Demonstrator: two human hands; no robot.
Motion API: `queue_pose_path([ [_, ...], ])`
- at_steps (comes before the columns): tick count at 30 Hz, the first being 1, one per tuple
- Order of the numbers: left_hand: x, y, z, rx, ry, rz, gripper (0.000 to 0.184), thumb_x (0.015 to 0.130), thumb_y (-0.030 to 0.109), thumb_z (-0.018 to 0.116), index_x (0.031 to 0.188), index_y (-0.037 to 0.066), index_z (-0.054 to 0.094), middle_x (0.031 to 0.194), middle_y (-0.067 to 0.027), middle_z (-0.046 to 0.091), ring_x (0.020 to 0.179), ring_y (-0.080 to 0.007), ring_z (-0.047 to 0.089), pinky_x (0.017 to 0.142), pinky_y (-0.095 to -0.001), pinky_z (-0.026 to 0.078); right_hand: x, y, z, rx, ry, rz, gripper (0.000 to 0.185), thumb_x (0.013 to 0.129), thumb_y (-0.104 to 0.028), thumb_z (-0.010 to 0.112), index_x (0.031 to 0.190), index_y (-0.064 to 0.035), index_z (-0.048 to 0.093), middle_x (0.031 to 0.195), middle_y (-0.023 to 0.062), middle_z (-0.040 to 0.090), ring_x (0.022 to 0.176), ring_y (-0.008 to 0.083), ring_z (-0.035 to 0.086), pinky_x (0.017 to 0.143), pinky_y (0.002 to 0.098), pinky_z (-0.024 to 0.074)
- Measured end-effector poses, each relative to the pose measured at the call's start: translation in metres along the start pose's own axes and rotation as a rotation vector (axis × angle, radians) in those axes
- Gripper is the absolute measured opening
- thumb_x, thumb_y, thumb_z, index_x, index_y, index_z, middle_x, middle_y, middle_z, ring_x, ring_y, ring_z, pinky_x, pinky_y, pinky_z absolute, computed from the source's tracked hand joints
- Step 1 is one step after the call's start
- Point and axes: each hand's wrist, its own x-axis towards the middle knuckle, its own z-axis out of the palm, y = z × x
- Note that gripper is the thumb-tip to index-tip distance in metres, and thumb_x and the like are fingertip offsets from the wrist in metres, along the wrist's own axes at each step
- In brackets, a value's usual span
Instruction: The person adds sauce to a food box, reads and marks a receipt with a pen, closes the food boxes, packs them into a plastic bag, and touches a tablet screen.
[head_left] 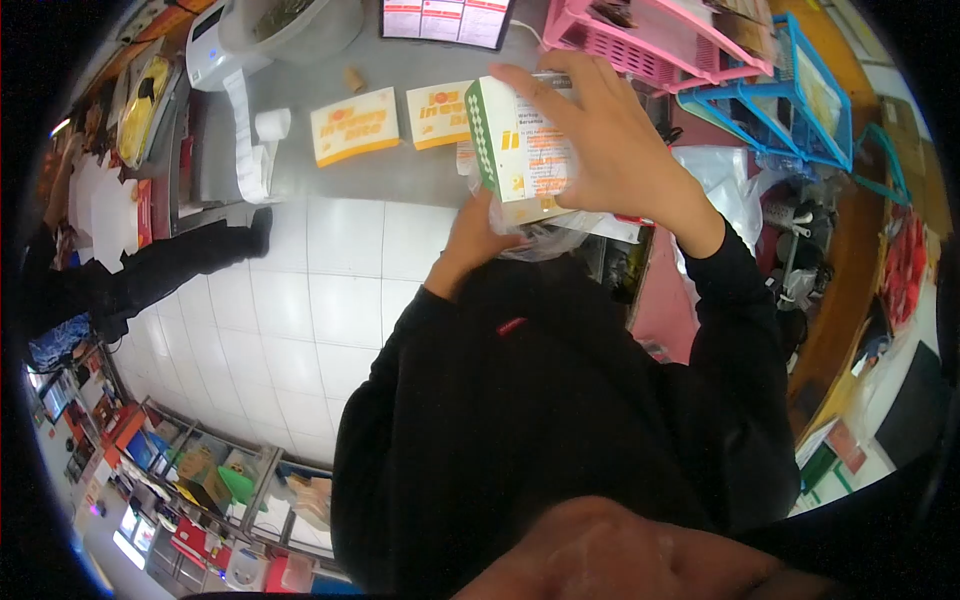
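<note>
A white box (pixel 535 150) with green checks and orange print is tilted at the counter's edge. Wrapped over its top and right side, my right hand (pixel 610 130) grips it. My left hand (pixel 480 235) is lower down, by the box's bottom, with its fingers around a clear plastic bag (pixel 550 240) that lies under and about the lower end of the box. Two flat yellow and white boxes with orange lettering rest on the grey counter, one at the left (pixel 356 127) and one (pixel 438 115) partly behind the held box.
A printer (pixel 220 45) with a long paper strip (pixel 245 135) stands at the back left, near a clear tub (pixel 300 30) and a tablet (pixel 447 20). Pink (pixel 650 45) and blue (pixel 790 110) baskets are at the right. Another person's leg (pixel 180 255) shows at the left.
</note>
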Motion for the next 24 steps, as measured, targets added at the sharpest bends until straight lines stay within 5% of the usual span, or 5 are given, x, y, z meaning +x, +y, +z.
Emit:
queue_pose_path([
  [8, 0.011, -0.016, 0.009, -0.021, 0.023, 0.011, 0.123, 0.052, 0.011, 0.088, 0.148, 0.003, 0.013, 0.138, -0.0238, 0.043, 0.129, -0.0385, 0.041, 0.104, -0.039, 0.037, -0.023, -0.006, -0.027, 0.026, 0.088, -0.015, 0.097, 0.049, -0.014, 0.082, 0.138, -0.0218, 0.043, 0.123, 0.017, 0.046, 0.116, 0.036, 0.046, 0.095, 0.0435, 0.0379],
  [11, 0.009, -0.019, 0.011, -0.045, 0.02, -0.003, 0.124, 0.051, 0.009, 0.088, 0.148, 0.003, 0.012, 0.141, -0.0234, 0.041, 0.131, -0.0381, 0.039, 0.105, -0.0383, 0.036, -0.027, -0.004, -0.029, 0.004, 0.074, -0.052, 0.101, 0.049, -0.028, 0.085, 0.14, -0.019, 0.042, 0.121, 0.0147, 0.046, 0.114, 0.0325, 0.045, 0.085, 0.0415, 0.0402],
  [14, 0.007, -0.023, 0.015, -0.07, 0.021, -0.01, 0.123, 0.051, 0.008, 0.088, 0.148, 0.004, 0.013, 0.142, -0.0229, 0.04, 0.131, -0.0379, 0.038, 0.105, -0.0384, 0.035, -0.03, -0.006, -0.03, 0.072, 0.064, -0.025, 0.098, 0.048, -0.016, 0.082, 0.138, -0.0203, 0.043, 0.123, 0.0174, 0.045, 0.115, 0.0361, 0.047, 0.096, 0.0434, 0.0384],
  [20, 0.003, -0.025, 0.02, 0.02, 0.024, 0.019, 0.121, 0.05, 0.008, 0.088, 0.148, 0.004, 0.015, 0.142, -0.0225, 0.039, 0.132, -0.0382, 0.037, 0.106, -0.0387, 0.035, -0.036, -0.006, -0.031, 0.088, 0.068, -0.042, 0.101, 0.047, -0.015, 0.083, 0.139, -0.0202, 0.042, 0.123, 0.0173, 0.044, 0.115, 0.0362, 0.046, 0.096, 0.0424, 0.039],
  [24, 0.002, -0.029, 0.023, 0.037, 0.034, 0.026, 0.122, 0.05, 0.007, 0.087, 0.148, 0.004, 0.015, 0.143, -0.0224, 0.038, 0.133, -0.0386, 0.036, 0.106, -0.0388, 0.035, -0.039, -0.005, -0.033, 0.031, 0.055, -0.075, 0.097, 0.053, -0.028, 0.084, 0.14, -0.0189, 0.041, 0.12, 0.0155, 0.045, 0.114, 0.0327, 0.046, 0.086, 0.0421, 0.0414],
])
